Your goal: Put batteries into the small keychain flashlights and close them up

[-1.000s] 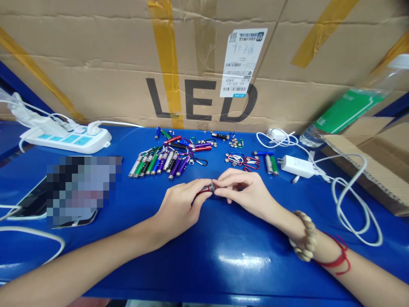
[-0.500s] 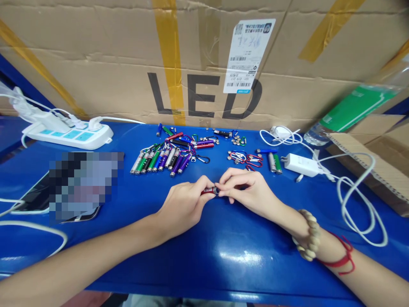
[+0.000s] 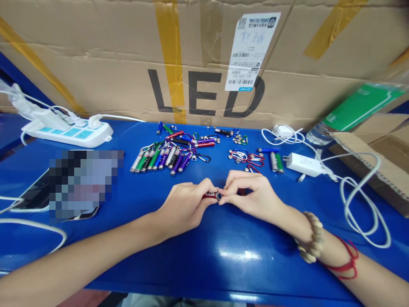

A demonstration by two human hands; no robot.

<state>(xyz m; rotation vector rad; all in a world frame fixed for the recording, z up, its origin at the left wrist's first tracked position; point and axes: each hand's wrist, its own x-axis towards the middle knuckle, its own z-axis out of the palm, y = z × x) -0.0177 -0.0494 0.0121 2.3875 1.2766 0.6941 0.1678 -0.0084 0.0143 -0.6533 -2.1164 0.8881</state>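
A small red metal flashlight (image 3: pixel 210 195) is gripped between the thumb and curled fingers of my left hand (image 3: pixel 187 204), its dark open-looking end facing right. Against that end, my right hand (image 3: pixel 255 194) has thumb and fingertips pinched together. Whatever is between those fingertips is hidden. A dark red piece (image 3: pixel 244 191) shows partly beneath my right fingers. Beyond my left hand lies a row of mini flashlights (image 3: pixel 159 160) in several colours. Red carabiner clips (image 3: pixel 255 159) and small button cells (image 3: pixel 238 140) lie beyond my right hand.
A white power strip (image 3: pixel 76 134) and phone (image 3: pixel 32 196) are at the left. At the right are a white charger (image 3: pixel 303 164) with looped cable, a bottle (image 3: pixel 354 108) and an open carton (image 3: pixel 370 170). A large cardboard box (image 3: pixel 111 64) walls off the blue table's back (image 3: pixel 198 260).
Both hands stay together, a little lower and further right in view. My right fingertips have shifted slightly at the flashlight's end. The loose pieces on the table have not visibly moved.
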